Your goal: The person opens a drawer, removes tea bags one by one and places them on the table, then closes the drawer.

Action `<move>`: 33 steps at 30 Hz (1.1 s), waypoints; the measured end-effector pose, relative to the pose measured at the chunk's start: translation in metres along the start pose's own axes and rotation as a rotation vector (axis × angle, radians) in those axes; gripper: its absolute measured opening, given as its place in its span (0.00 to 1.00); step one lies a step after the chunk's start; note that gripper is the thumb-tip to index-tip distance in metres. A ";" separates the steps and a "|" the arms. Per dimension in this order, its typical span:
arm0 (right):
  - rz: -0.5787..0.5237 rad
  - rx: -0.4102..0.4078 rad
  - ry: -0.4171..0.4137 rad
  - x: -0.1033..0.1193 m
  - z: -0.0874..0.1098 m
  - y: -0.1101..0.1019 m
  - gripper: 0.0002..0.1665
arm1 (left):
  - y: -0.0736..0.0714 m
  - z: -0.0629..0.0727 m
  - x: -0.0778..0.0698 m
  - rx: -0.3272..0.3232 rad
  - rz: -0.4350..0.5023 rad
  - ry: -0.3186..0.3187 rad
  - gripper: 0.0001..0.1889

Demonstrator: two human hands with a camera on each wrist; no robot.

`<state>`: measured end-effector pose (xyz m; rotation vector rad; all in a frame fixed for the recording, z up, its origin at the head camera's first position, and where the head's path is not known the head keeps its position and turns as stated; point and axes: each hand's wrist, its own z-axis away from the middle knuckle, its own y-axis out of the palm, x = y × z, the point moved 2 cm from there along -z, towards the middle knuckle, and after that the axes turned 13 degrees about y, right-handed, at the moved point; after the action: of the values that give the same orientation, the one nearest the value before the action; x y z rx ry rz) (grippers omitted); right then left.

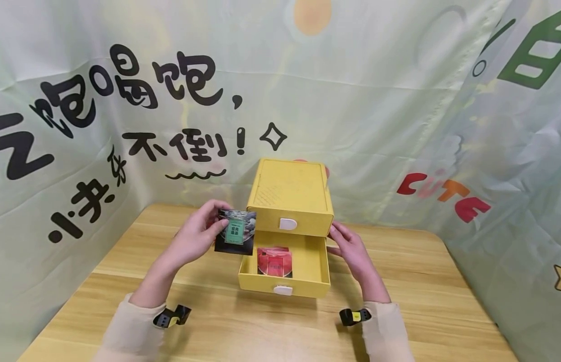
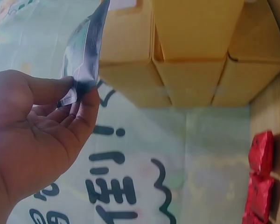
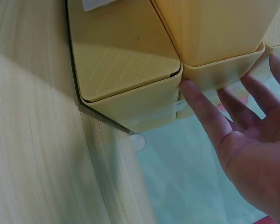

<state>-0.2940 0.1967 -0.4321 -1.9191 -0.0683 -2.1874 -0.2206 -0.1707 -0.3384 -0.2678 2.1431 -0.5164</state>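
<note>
My left hand (image 1: 198, 231) pinches a black sachet with a green label (image 1: 235, 233) between thumb and fingers, upright beside the left edge of the yellow drawer box (image 1: 291, 186). In the left wrist view the sachet (image 2: 84, 51) is seen nearly edge-on. A yellow drawer (image 1: 287, 284) is pulled out of the box, with red sachets (image 1: 274, 262) lying toward its left side. My right hand (image 1: 352, 246) is at the box's right side; in the right wrist view its extended fingers (image 3: 203, 109) touch the box's side.
Several red sachets (image 2: 260, 186) sit on the wooden table (image 1: 208, 311) left of the box, hidden from the head view. Pale tabs mark the fronts of the upper drawer (image 1: 288, 224) and the pulled-out one. A printed cloth (image 1: 366, 115) hangs behind.
</note>
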 end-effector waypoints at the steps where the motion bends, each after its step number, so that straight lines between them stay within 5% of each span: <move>1: -0.001 -0.002 0.001 0.000 0.000 0.000 0.35 | -0.003 0.001 0.001 -0.002 0.005 -0.007 0.14; 18: -0.014 -0.002 -0.003 0.001 0.000 -0.002 0.35 | -0.060 0.015 0.035 0.025 -0.116 -0.137 0.15; 33: -0.017 -0.008 -0.002 0.001 0.001 -0.001 0.36 | -0.077 0.025 0.090 0.112 -0.205 -0.230 0.17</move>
<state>-0.2931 0.1972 -0.4305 -1.9321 -0.0765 -2.1998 -0.2527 -0.2797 -0.3812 -0.4649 1.8667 -0.6865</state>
